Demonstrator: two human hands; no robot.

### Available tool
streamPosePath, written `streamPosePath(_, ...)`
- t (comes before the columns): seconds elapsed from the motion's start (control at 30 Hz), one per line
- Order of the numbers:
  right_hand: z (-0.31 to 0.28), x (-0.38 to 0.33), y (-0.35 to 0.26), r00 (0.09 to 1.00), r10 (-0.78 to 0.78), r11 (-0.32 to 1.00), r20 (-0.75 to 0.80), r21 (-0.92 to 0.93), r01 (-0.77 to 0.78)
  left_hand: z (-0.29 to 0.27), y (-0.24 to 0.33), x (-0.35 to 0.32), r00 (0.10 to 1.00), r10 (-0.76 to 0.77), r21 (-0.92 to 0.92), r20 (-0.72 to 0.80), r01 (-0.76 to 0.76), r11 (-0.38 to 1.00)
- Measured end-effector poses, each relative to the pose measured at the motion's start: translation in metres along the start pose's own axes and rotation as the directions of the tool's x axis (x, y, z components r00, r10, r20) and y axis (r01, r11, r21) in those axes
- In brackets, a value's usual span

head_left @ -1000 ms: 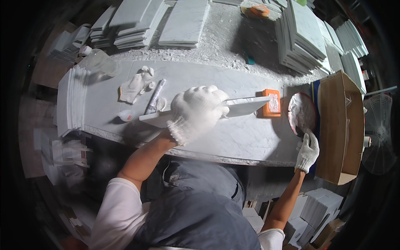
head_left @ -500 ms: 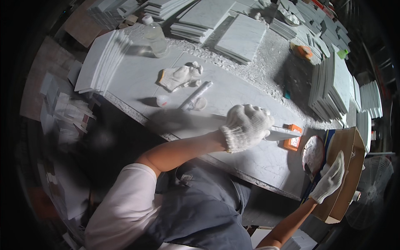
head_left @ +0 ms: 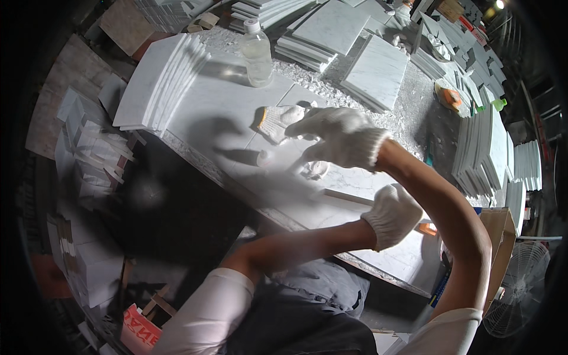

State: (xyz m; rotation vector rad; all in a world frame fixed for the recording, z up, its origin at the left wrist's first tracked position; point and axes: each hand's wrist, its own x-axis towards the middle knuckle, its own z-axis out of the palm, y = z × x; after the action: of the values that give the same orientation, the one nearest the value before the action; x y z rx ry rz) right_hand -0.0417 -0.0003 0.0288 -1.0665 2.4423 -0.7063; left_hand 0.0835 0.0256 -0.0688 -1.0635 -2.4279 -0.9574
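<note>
Both my hands wear white knitted gloves. My right hand reaches across to the left over the bench, fingers apart and curved, slightly blurred. Below its thumb sits a small round whitish piece. Beside its fingertips lies a loose white glove with a yellow-edged cuff. A small white-capped bottle stands left of the thumb. Nearer to me, my left hand is closed at the right end of a marble slab, seen almost edge-on. Its fingertips are hidden behind the back of the hand.
Leaning marble tiles stand at the left beside a clear bottle. More tile stacks rise at the right. An orange tool lies past my left hand. A cardboard box and a fan are at the right.
My right hand has swung from the cardboard box to the small things at the middle of the bench. My left hand appears slightly lower and farther right; the whole view has shifted.
</note>
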Motion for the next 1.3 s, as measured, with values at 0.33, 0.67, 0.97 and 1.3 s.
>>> streamPosePath(0.33, 0.083, 0.079, 0.043, 0.981, -0.046, 0.992, 0.191, -0.102, 0.067, -0.039, -0.006, 0.018, 0.733, 0.013, -0.28, 0.68, 0.243, 0.929)
streamPosePath(0.67, -0.017, 0.057, 0.001, 0.997, 0.053, 0.998, 0.063, -0.02, -0.052, -0.027, -0.011, 0.01, 0.857, -0.277, -0.44, 0.434, 0.47, 0.765)
streamPosePath(0.97, -0.057, -0.246, -0.004, 0.667, 0.327, 0.926, -0.67, 0.366, -0.086, -0.037, 0.001, 0.019, 0.895, -0.109, 0.072, 0.432, 0.086, 0.994)
streamPosePath(1.3, 0.127, -0.366, -0.028, 0.193, 0.7, 0.646, -0.687, 0.725, 0.237, -0.043, 0.012, 0.023, 0.935, -0.016, 0.147, 0.353, -0.038, 0.988)
